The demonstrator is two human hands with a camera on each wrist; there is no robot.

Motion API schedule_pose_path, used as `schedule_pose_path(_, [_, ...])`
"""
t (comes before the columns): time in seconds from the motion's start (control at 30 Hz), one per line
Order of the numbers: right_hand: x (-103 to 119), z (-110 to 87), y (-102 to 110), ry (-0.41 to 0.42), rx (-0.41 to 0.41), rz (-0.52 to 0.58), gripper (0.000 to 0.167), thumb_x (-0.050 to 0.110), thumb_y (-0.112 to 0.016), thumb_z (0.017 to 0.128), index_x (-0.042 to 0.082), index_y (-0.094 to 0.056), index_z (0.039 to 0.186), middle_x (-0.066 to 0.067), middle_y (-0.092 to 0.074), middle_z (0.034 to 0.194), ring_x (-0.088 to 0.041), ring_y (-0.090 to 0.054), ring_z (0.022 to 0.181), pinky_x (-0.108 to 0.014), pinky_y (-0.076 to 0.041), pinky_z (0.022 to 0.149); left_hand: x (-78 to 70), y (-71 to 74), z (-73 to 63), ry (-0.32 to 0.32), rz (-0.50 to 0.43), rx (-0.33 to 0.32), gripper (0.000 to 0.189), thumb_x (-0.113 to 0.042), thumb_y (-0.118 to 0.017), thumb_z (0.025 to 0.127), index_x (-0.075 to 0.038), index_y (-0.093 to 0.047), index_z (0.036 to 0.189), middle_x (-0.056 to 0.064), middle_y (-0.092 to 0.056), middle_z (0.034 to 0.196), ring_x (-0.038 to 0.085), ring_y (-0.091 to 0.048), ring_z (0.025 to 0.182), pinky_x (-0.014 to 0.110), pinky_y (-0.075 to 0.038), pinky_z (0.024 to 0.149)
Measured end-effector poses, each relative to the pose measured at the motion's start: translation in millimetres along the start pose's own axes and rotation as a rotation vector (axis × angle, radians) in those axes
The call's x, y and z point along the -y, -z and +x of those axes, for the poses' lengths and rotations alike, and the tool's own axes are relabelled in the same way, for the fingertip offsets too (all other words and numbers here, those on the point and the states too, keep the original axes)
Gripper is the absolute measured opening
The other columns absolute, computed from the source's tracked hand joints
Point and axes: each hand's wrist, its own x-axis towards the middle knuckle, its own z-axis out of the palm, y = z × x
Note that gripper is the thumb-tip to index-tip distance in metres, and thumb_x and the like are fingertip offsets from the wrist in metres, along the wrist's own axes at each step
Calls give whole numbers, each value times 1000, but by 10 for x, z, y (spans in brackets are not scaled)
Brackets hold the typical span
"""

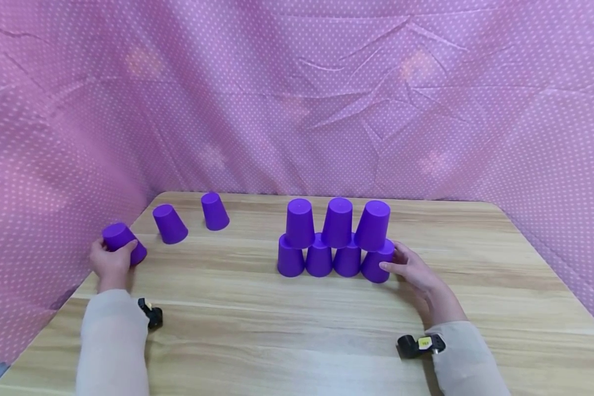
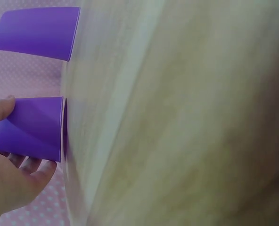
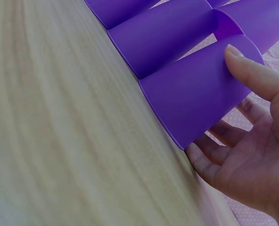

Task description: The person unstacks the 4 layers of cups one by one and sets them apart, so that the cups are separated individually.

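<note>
In the head view, upside-down purple cups stand in two rows: several below, three cups (image 1: pixel 339 224) on top. My right hand (image 1: pixel 418 274) is at the right end, its thumb and fingers around the rightmost bottom cup (image 3: pixel 196 94). In the right wrist view, the thumb presses that cup's near side while the other fingers curve behind it. At the table's left edge, my left hand (image 1: pixel 111 264) grips a purple cup (image 1: pixel 124 240) between thumb and fingers, its mouth facing down. The left wrist view shows a thin dark strip at its rim; whether it touches the table I cannot tell.
Two more upside-down purple cups, a nearer cup (image 1: pixel 170 224) and a farther cup (image 1: pixel 215 212), stand apart at the back left of the wooden table (image 1: pixel 277 335). A pink dotted cloth (image 1: pixel 297 110) hangs behind and along both sides.
</note>
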Motion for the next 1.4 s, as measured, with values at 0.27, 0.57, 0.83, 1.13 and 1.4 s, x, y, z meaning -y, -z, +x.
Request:
schedule_pose_path(0.27, [-9,3,-2,-15,-2,0,66,11,-63,77,-1,-27,131,-26,-37,125,-33,-35,113,-46,-23,96,37,20,11,27,-18,-2,67,-13,-61,75,-2,-27,132,17,-32,132,25,-29,120,27,-20,100])
schedule_pose_path(0.57, [0,-6,-7,5,4,3,64,8,-62,78,-3,-27,130,-27,-38,123,-30,-38,110,-45,-24,96,43,21,22,32,-50,10,69,-14,-62,76,-4,-25,133,15,-31,133,23,-28,120,25,-20,100])
schedule_pose_path(0.83, [-2,-14,-1,14,6,-2,64,9,-61,78,-4,-27,130,-27,-37,123,-30,-38,111,-45,-24,96,47,23,55,35,-206,10,74,-16,-70,71,-8,-25,129,10,-31,131,14,-28,119,19,-20,99])
schedule_pose_path(1.13, [2,-19,-15,1,-3,-8,65,11,-62,77,-3,-28,130,-26,-38,123,-28,-38,110,-45,-23,96,607,-48,646,-26,-204,12,96,-40,-77,57,-19,-21,133,5,-25,133,14,-21,121,24,-13,101])
schedule_pose_path(1.4, [3,1,-5,6,11,1,65,11,-62,78,-3,-26,130,-27,-36,125,-34,-34,114,-46,-23,97,-13,103,99,-3,-180,2,92,-33,-74,65,-16,-17,136,5,-18,139,13,-13,125,24,-8,102])
